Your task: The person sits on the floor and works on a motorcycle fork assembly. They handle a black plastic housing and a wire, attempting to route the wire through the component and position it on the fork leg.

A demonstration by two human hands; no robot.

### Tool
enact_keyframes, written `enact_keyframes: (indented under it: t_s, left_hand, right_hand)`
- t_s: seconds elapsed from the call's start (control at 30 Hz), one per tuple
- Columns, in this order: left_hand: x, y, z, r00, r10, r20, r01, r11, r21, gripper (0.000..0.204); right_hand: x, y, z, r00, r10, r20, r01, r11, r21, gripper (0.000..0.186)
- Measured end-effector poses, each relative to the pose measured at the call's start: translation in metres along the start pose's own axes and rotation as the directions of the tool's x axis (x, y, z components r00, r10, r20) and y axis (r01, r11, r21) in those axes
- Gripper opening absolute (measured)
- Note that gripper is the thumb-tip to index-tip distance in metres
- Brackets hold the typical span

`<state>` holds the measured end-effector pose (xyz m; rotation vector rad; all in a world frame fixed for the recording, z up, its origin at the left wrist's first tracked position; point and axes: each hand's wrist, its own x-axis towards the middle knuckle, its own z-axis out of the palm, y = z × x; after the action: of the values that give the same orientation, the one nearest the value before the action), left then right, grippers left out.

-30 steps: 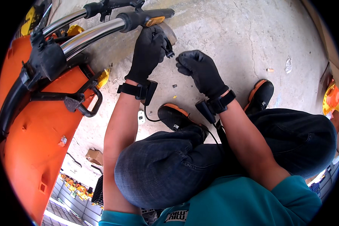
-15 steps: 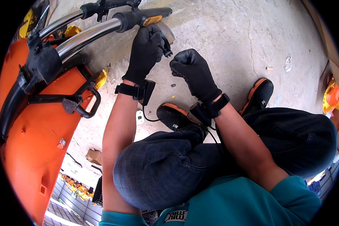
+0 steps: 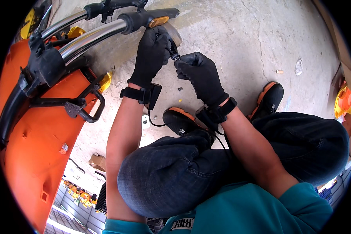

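Note:
In black gloves, both of my hands meet beside the end of a fork leg [image 3: 135, 22] with a chrome tube [image 3: 93, 38] and an amber reflector [image 3: 158, 21]. My left hand [image 3: 149, 56] is closed around a small black part [image 3: 174, 54] just below that leg; its exact kind is hard to make out. The fingers of my right hand [image 3: 201, 76] pinch the lower end of the same part. A rounded grey-brown piece [image 3: 174, 34] shows behind my left fingers, partly covered by them.
An orange body panel [image 3: 46, 148] with a black bracket [image 3: 72, 104] fills the left side. Small bits [image 3: 179, 89] lie on the concrete floor [image 3: 226, 35] between my hands and my shoes [image 3: 179, 121]. Cardboard [image 3: 333, 23] and an orange-yellow object [image 3: 343, 100] stand at the right.
My right hand has opened from a curled fist into a pinch on the small black part. My left hand has barely moved.

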<state>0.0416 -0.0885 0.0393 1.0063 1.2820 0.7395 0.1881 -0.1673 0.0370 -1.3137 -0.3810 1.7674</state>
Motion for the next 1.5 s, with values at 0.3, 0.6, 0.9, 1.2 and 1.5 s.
enact_keyframes:
  t_s: [0.3, 0.6, 0.9, 1.2, 1.5]
  left_hand:
    - [0.001, -0.003, -0.002, 1.0, -0.011, -0.001, 0.011, 1.0, -0.003, 0.014]
    - [0.001, -0.002, 0.001, 1.0, -0.008, -0.008, 0.007, 1.0, -0.027, 0.012]
    - [0.003, -0.003, 0.0, 0.998, 0.052, -0.029, -0.051, 0.998, 0.043, 0.009]
    - [0.0, 0.001, 0.001, 0.998, 0.031, -0.047, -0.029, 0.998, 0.055, 0.011]
    - [0.002, -0.002, 0.002, 0.999, 0.001, -0.047, 0.001, 0.999, 0.042, 0.011]
  right_hand:
    - [0.0, 0.008, 0.0, 0.982, 0.171, 0.076, -0.186, 0.932, 0.312, 0.015]
    - [0.001, 0.015, 0.006, 0.988, 0.151, 0.004, -0.141, 0.908, 0.394, 0.02]
    - [-0.007, 0.01, 0.011, 0.997, 0.073, -0.007, -0.068, 0.953, 0.294, 0.024]
    - [0.001, 0.012, 0.004, 0.983, 0.178, 0.037, -0.181, 0.944, 0.275, 0.027]
    - [-0.009, 0.003, 0.013, 0.992, 0.125, 0.02, -0.125, 0.942, 0.311, 0.021]
